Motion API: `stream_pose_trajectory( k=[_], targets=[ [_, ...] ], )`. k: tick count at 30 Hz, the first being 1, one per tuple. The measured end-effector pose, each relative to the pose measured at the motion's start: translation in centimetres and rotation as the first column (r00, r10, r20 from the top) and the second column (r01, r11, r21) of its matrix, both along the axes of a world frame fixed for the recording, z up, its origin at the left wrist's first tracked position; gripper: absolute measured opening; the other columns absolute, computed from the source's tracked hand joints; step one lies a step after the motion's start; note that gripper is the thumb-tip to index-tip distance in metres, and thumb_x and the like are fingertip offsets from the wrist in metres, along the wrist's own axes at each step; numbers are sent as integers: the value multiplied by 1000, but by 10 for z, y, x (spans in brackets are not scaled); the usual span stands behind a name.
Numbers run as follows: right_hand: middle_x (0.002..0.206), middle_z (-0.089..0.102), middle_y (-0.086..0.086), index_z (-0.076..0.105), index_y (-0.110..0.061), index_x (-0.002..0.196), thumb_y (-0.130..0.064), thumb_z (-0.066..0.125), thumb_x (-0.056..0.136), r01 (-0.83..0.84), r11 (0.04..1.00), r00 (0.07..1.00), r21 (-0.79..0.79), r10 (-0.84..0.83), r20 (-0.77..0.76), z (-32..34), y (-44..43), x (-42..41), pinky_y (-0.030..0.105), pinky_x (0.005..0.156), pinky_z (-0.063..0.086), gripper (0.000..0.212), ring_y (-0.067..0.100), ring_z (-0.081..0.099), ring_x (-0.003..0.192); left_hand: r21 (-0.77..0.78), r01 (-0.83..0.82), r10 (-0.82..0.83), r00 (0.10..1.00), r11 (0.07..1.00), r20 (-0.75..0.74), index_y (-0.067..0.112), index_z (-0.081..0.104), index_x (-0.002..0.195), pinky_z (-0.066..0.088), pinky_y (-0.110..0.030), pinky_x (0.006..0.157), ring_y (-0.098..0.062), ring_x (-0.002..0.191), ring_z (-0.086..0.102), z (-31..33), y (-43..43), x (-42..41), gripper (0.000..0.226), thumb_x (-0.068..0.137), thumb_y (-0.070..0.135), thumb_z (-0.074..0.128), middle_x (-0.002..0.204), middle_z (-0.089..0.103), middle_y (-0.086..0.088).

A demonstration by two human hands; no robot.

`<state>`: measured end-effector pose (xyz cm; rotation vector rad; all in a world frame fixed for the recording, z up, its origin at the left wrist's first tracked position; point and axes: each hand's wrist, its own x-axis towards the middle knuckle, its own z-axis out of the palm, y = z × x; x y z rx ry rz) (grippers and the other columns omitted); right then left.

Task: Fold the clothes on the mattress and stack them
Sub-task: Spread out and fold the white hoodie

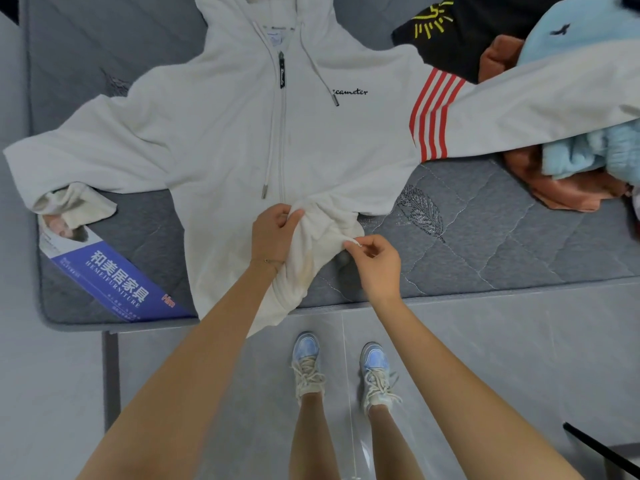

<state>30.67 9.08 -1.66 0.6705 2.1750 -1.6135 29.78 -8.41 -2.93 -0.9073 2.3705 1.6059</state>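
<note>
The white hoodie point(225, 133) lies flat on the grey mattress point(502, 230), front up, with both sleeves spread wide. My left grip point(273, 233) has its fingers curled round a bunch of the bottom edge point(322, 230), right under the end of the zip point(282, 140). My right grip point(375, 263) is just beside it and pinches a small bit of the same edge between thumb and finger. The cloth is scrunched up between the two grips — the rest lies fairly smooth.

I think this hoodie is soft and floppy, and thick enough to feel a bit heavy. It will not slip or break, but it will sag and crease if I lift it by one spot. So I would take hold at the two bottom corners, or at a shoulder and the bottom on one side, and keep the cloth pulled flat.

Far out past my right grip, the striped sleeve point(519, 109) lies on top of a heap of other clothes: a black top point(460, 39), fluffy blue things point(585, 32) and an orange one point(561, 192). I think that sleeve must come off the heap first, or it may drag them along. Out past my left grip, the plain sleeve point(86, 150) reaches the mattress edge with its cuff point(69, 206) turned back, near a blue label point(104, 275). Two cords point(268, 161) hang down the front, above my left grip — they could get caught in a fold.
</note>
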Motion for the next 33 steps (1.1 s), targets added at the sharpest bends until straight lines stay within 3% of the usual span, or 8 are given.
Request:
stream_pose_trajectory(
  k=[4, 8, 11, 17, 25, 28, 30, 33],
  targets=[
    [66, 62, -7, 64, -12, 71, -15, 77, 83, 72, 997, 997, 25, -71, -16, 9, 20, -2, 9, 62, 43, 18, -5, 52, 56, 14, 102, -101, 994, 995, -33, 10, 37, 64, 25, -18, 54, -9, 57, 27, 11, 20, 7, 38, 96, 19, 57, 58, 27, 3],
    [66, 62, 1, 59, -15, 66, -16, 75, 84, 51, 996, 998, 74, -52, 20, 9, 39, 5, 26, 69, 48, 24, 6, 54, 61, 11, 87, -87, 996, 996, -16, 10, 35, 66, 26, -18, 53, -9, 57, 25, 19, 39, 15, 37, 97, 17, 53, 59, 26, 3],
    [87, 68, 7, 61, -11, 88, -22, 74, 85, 9, 999, 992, 39, -13, 123, 1, 39, 11, 35, 87, 51, 18, 18, 63, 84, 20, 72, -72, 997, 997, -24, 9, 39, 68, 26, -18, 54, -9, 58, 27, 25, 45, 20, 33, 98, 16, 52, 62, 28, 1],
    [137, 54, 13, 34, -3, 145, -27, 60, 97, 100, 971, 954, -219, -31, 297, -13, 20, 9, 42, 113, 38, 60, 24, 53, 126, 19, 49, -48, 996, 999, -74, 20, 30, 61, 24, -15, 51, 0, 50, 28, 34, 31, 26, 43, 99, 16, 50, 60, 27, 5],
    [71, 62, 4, 64, -1, 97, 1, 66, 88, 171, 967, 975, -187, -139, 171, 5, 16, 0, 31, 80, 53, 9, 14, 58, 69, -65, -23, 17, 996, 998, -90, 13, 44, 65, 29, -24, 61, -4, 57, 32, 35, 35, 32, 34, 98, 19, 52, 62, 34, 5],
    [67, 61, 2, 66, -3, 91, -1, 70, 85, 133, 982, 989, -133, -122, 88, 19, 29, 7, 36, 86, 54, 7, 16, 59, 71, -243, 114, -150, 980, 963, -133, 11, 59, 120, 41, -27, 91, -11, 99, 55, 36, 44, 41, 27, 96, 22, 57, 107, 61, 1],
    [59, 55, -2, 64, -9, 84, 1, 71, 84, 142, 978, 989, -150, -133, 67, 29, 38, 11, 38, 86, 54, 12, 16, 56, 69, -450, 311, -419, 893, 837, -163, 11, 54, 134, 33, -37, 107, -23, 126, 47, 36, 51, 42, 48, 90, 29, 63, 136, 52, -9],
    [56, 51, 1, 57, -11, 78, 3, 72, 82, 146, 969, 989, -200, -137, 61, 42, 49, 15, 41, 82, 52, 21, 18, 52, 65, -649, 462, -690, 710, 605, -137, 9, 65, 122, 36, -50, 106, -38, 131, 46, 35, 72, 41, 52, 79, 35, 78, 139, 51, -17]
  ],
)
